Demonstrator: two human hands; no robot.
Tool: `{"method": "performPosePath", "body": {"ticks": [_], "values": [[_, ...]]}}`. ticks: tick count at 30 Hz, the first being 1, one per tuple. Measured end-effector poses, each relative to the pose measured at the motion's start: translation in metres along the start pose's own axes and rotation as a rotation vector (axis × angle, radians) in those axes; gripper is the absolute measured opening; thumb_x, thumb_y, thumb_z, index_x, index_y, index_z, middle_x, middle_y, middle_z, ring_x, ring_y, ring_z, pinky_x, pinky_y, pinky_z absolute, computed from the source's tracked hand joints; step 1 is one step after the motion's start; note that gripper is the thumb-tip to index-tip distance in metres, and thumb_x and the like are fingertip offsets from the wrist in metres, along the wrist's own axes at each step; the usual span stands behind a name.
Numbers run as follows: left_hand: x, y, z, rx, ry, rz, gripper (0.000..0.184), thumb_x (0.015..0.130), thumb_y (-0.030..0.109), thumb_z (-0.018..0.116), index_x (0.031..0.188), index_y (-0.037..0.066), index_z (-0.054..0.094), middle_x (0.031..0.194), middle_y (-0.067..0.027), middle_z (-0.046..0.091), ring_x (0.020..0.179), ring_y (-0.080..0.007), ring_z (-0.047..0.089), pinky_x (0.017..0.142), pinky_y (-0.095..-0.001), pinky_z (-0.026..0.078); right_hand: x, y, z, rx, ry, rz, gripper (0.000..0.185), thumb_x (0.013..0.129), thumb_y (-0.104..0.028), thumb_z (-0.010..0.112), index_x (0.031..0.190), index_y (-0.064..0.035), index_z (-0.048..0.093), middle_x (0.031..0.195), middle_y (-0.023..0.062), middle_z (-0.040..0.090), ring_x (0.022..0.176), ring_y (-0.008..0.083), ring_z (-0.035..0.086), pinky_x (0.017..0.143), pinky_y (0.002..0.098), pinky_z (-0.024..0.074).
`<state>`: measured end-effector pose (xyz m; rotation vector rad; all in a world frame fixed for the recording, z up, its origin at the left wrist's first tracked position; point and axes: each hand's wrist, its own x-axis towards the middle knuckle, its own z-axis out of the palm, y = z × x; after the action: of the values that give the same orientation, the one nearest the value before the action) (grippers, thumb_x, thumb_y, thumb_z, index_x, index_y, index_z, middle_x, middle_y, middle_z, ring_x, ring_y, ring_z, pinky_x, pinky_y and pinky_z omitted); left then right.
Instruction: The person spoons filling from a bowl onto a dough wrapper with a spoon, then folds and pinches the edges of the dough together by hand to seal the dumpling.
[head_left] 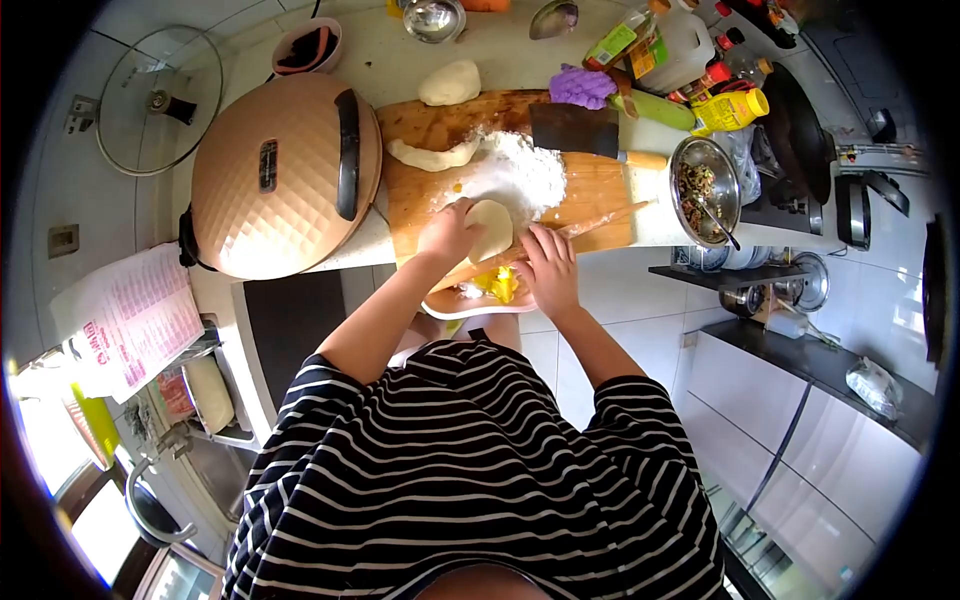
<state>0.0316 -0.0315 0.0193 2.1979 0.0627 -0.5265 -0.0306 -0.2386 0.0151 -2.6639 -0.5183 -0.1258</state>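
Head view: left hand (447,238) touches the edge of the flat dough (490,232), which lies between the 2 hands; right hand (549,262) lies over the rolling pin (605,219); whether either grips, I cannot tell; flour (525,175) spreads beyond the hands, a cleaver (575,128) farther off, a metal bowl (729,180) rightward

Daylight's blasting in from the window (105,525), totally blown out, way off past the worktop's (385,40) left front corner. Worktop itself looks nicely bright, dimmer toward the far right corner. Soft sheen on the copper lid (290,190), though. Fisheye bends everything near the black rim; bottle labels (612,45) are mushy.
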Motion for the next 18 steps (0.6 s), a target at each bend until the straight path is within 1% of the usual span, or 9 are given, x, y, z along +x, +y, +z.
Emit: {"method": "performPosePath", "body": {"ticks": [3,5,7,8,10,11,14,15,18], "values": [[0.0,-0.009,-0.001,-0.033,0.048,0.054,0.041,0.082,0.021,0.064,0.119,0.005,0.057,0.107,-0.0199,0.065,0.099,-0.0365,0.062,0.086,-0.0431,0.049,-0.004,-0.002,0.0,-0.017,0.003,0.019,0.041,0.079,-0.019,0.07,0.116,-0.0065,0.057,0.126,0.0116,0.052,0.118,0.0321,0.048,0.104,0.0458,0.0352],[-0.006,-0.013,-0.001,-0.08,0.097,-0.021,0.039,0.082,0.02,0.064,0.117,0.004,0.054,0.105,-0.0208,0.065,0.096,-0.0378,0.063,0.084,-0.0444,0.049,-0.009,0.002,0.005,0.014,0.007,0.031,0.039,0.08,-0.019,0.069,0.115,-0.0055,0.059,0.125,0.0119,0.052,0.119,0.0325,0.048,0.103,0.0458,0.0359],[-0.015,-0.01,-0.002,-0.078,0.119,-0.058,0.034,0.083,0.021,0.063,0.111,0.005,0.052,0.101,-0.0214,0.066,0.091,-0.0397,0.063,0.079,-0.0467,0.05,-0.011,0.008,0.008,0.043,-0.017,0.028,0.043,0.081,-0.02,0.068,0.12,-0.0049,0.057,0.13,0.0127,0.05,0.123,0.0328,0.045,0.106,0.0458,0.0334],[-0.019,-0.008,-0.003,-0.011,0.071,-0.038,0.033,0.083,0.021,0.062,0.111,0.006,0.052,0.101,-0.0214,0.066,0.091,-0.0398,0.063,0.079,-0.0469,0.05,-0.011,0.01,0.009,0.055,-0.029,0.025,0.045,0.082,-0.02,0.067,0.123,-0.0046,0.056,0.133,0.0132,0.049,0.125,0.033,0.043,0.107,0.0457,0.0321],[-0.026,0.002,-0.011,0.121,-0.027,0.002,0.032,0.084,0.023,0.061,0.112,0.007,0.052,0.1,-0.0215,0.065,0.09,-0.0399,0.063,0.079,-0.0472,0.05,-0.008,0.004,0.005,-0.019,-0.054,0.046,0.054,0.084,-0.024,0.065,0.132,-0.0035,0.049,0.14,0.0143,0.043,0.13,0.0333,0.04,0.11,0.0463,0.0287],[-0.026,-0.001,-0.009,0.161,-0.017,0.013,0.033,0.085,0.025,0.059,0.115,0.01,0.055,0.102,-0.0206,0.065,0.092,-0.0393,0.063,0.081,-0.047,0.05,-0.006,0.001,0.004,-0.058,-0.065,0.055,0.059,0.085,-0.026,0.064,0.136,-0.003,0.046,0.144,0.0148,0.04,0.132,0.0335,0.038,0.111,0.0465,0.027],[-0.023,-0.016,-0.008,0.116,0.046,0.101,0.036,0.085,0.025,0.058,0.118,0.01,0.059,0.105,-0.0195,0.065,0.096,-0.0384,0.062,0.084,-0.0456,0.05,0.007,-0.008,0.012,-0.162,-0.059,0.122,0.071,0.088,-0.035,0.061,0.145,-0.004,0.035,0.151,0.0144,0.033,0.134,0.0333,0.036,0.111,0.0483,0.028],[-0.023,-0.017,-0.007,0.112,0.05,0.088,0.037,0.085,0.025,0.059,0.119,0.01,0.06,0.106,-0.0192,0.064,0.097,-0.0381,0.062,0.085,-0.0451,0.05,0.013,-0.007,0.02,-0.205,-0.063,0.147,0.071,0.089,-0.039,0.059,0.147,-0.0047,0.033,0.152,0.0144,0.033,0.134,0.0332,0.036,0.111,0.0477,0.0277],[-0.021,-0.019,-0.004,0.103,0.085,0.075,0.038,0.084,0.026,0.06,0.119,0.01,0.062,0.107,-0.0186,0.064,0.099,-0.0374,0.061,0.086,-0.044,0.049,0.04,-0.013,0.029,-0.119,-0.065,0.281,0.067,0.092,-0.033,0.056,0.146,-0.0036,0.032,0.152,0.016,0.03,0.136,0.035,0.033,0.113,0.0489,0.0232]]}}
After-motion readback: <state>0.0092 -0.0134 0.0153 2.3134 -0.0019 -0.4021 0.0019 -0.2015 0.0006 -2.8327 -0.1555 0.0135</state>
